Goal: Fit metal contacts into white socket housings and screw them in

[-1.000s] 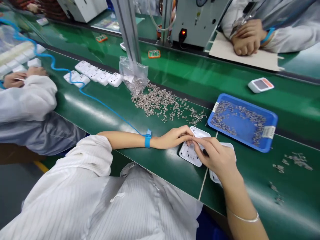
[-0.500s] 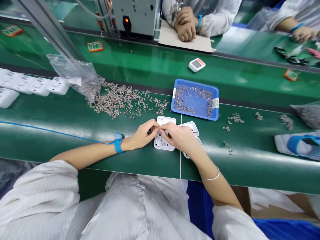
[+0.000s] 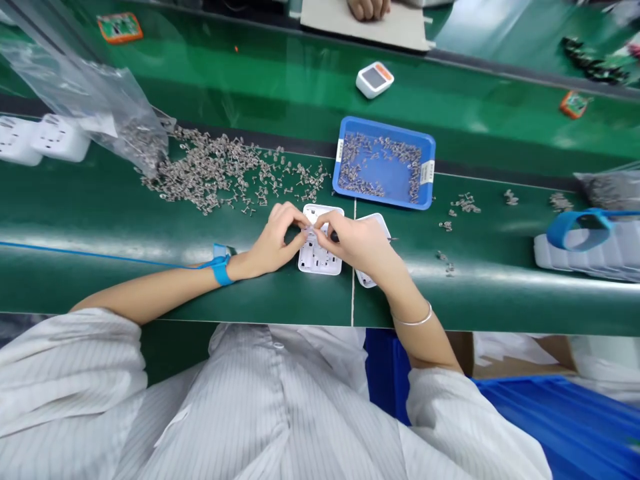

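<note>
My left hand (image 3: 280, 237) and my right hand (image 3: 360, 245) meet fingertip to fingertip over an open white plastic housing (image 3: 320, 263). Both pinch at a small pale piece (image 3: 311, 231), too small to name. A slim tool with a dark end (image 3: 335, 236) lies within my right hand, and its thin metal tip sticks out on the right. Under and beside my right hand lies a second white housing (image 3: 367, 280), partly covered by it. Small metal parts (image 3: 215, 170) lie heaped beyond my left hand.
A blue tray (image 3: 385, 195) of metal parts stands beyond my hands. Plastic bags (image 3: 125, 113) and white socket housings (image 3: 60, 139) are on the left. A white device (image 3: 375, 79) lies on the far strip. Loose parts (image 3: 466, 203) and a blue strap (image 3: 575, 233) are on the right.
The view has tipped downward and shifted, so the far bench mostly leaves the frame. My fingertips have parted slightly, showing the pale piece between them. Both hands stay over the housing.
</note>
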Demonstrator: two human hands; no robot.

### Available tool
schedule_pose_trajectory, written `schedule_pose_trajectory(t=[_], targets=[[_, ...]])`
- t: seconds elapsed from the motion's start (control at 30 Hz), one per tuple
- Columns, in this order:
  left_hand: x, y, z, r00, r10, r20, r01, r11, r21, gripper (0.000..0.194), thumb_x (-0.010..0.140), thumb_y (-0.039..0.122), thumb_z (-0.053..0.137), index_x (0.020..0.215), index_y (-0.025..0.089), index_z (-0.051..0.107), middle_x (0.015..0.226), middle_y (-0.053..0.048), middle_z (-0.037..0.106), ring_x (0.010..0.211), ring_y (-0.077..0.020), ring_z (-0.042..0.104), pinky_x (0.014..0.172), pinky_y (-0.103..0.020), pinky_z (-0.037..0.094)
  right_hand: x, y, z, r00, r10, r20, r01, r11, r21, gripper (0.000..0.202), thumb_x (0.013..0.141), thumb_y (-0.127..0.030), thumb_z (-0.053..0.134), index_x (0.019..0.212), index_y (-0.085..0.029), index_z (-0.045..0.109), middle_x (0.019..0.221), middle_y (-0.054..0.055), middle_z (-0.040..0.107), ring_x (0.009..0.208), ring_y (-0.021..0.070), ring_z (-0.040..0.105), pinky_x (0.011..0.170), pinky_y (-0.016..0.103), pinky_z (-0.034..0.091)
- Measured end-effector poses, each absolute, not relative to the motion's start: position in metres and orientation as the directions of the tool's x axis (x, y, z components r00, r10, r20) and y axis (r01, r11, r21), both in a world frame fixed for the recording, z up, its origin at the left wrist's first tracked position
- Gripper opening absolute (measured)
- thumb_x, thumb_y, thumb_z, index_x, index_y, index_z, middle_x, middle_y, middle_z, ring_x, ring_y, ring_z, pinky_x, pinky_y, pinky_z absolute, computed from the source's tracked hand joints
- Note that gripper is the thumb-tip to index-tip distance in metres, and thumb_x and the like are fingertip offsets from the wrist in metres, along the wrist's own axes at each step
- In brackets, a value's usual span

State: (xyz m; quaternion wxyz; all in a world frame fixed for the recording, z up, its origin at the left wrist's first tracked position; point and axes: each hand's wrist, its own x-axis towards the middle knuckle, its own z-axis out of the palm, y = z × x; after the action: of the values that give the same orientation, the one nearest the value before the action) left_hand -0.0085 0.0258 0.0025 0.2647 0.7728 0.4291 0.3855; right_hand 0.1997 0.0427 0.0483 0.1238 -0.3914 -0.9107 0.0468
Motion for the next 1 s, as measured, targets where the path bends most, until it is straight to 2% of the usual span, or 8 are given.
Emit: schedule_pose_trajectory(t=[0.1,0.17,0.27,0.33,0.5,0.8,1.0], targets=[[-0.009,0.025,0.002,0.313,0.868,0.385,0.48,-0.495,0.725,0.022,0.099,0.042,0.05,0.107,0.022,0.052,0.107,-0.008,0.06,0.104,-0.0235,0.054,0.094,-0.042,0.044,0.201,0.043,0.047,-0.607,0.773,0.185,0.751,0.634,-0.185,0.029,0.103,-0.038,0.046,0.104,-0.018,0.067,0.067,-0.001,0.068,0.055,0.0122,0.054,0.054,0.027,0.02],[-0.008,0.025,0.0,0.339,0.858,0.387,0.483,-0.512,0.711,0.029,0.096,0.042,0.052,0.117,0.022,0.05,0.125,-0.012,0.057,0.122,-0.0265,0.051,0.105,-0.046,0.041,0.201,0.042,0.047,-0.587,0.793,0.162,0.76,0.609,-0.228,0.028,0.102,-0.037,0.047,0.104,-0.018,0.068,0.066,-0.001,0.067,0.054,0.012,0.052,0.055,0.026,0.022],[-0.008,0.026,-0.004,0.438,0.834,0.335,0.494,-0.534,0.686,0.046,0.088,0.036,0.057,0.131,0.023,0.044,0.149,-0.014,0.044,0.145,-0.0319,0.035,0.121,-0.055,0.026,0.198,0.038,0.048,-0.601,0.793,0.101,0.738,0.599,-0.312,0.022,0.097,-0.032,0.053,0.103,-0.018,0.069,0.067,-0.001,0.067,0.058,0.012,0.053,0.058,0.026,0.025],[-0.008,0.028,-0.006,0.484,0.827,0.286,0.51,-0.532,0.675,0.058,0.082,0.032,0.061,0.136,0.024,0.04,0.156,-0.014,0.036,0.152,-0.0348,0.024,0.125,-0.061,0.015,0.195,0.036,0.049,-0.612,0.79,0.039,0.739,0.589,-0.328,0.02,0.095,-0.03,0.056,0.102,-0.018,0.07,0.069,0.0,0.068,0.059,0.0129,0.054,0.06,0.026,0.025],[-0.007,0.029,-0.01,0.527,0.821,0.22,0.546,-0.525,0.653,0.066,0.074,0.026,0.063,0.136,0.026,0.042,0.158,-0.013,0.032,0.155,-0.0378,0.019,0.125,-0.065,0.009,0.189,0.033,0.049,-0.604,0.793,-0.082,0.782,0.57,-0.255,0.022,0.093,-0.029,0.056,0.102,-0.017,0.072,0.071,0.004,0.07,0.061,0.0166,0.057,0.06,0.029,0.023],[-0.005,0.028,-0.013,0.525,0.823,0.218,0.552,-0.524,0.649,0.062,0.077,0.03,0.064,0.136,0.027,0.043,0.156,-0.01,0.035,0.154,-0.0374,0.019,0.126,-0.065,0.008,0.186,0.03,0.048,-0.589,0.795,-0.149,0.803,0.552,-0.226,0.025,0.097,-0.029,0.05,0.105,-0.016,0.07,0.076,0.007,0.072,0.067,0.0198,0.062,0.06,0.03,0.022],[-0.007,0.029,-0.01,0.561,0.804,0.196,0.54,-0.535,0.65,0.061,0.077,0.026,0.063,0.135,0.025,0.045,0.154,-0.011,0.037,0.154,-0.0376,0.021,0.126,-0.067,0.009,0.185,0.03,0.05,-0.595,0.785,-0.174,0.801,0.562,-0.206,0.024,0.097,-0.029,0.05,0.104,-0.016,0.069,0.076,0.007,0.073,0.067,0.0205,0.063,0.059,0.03,0.02]])
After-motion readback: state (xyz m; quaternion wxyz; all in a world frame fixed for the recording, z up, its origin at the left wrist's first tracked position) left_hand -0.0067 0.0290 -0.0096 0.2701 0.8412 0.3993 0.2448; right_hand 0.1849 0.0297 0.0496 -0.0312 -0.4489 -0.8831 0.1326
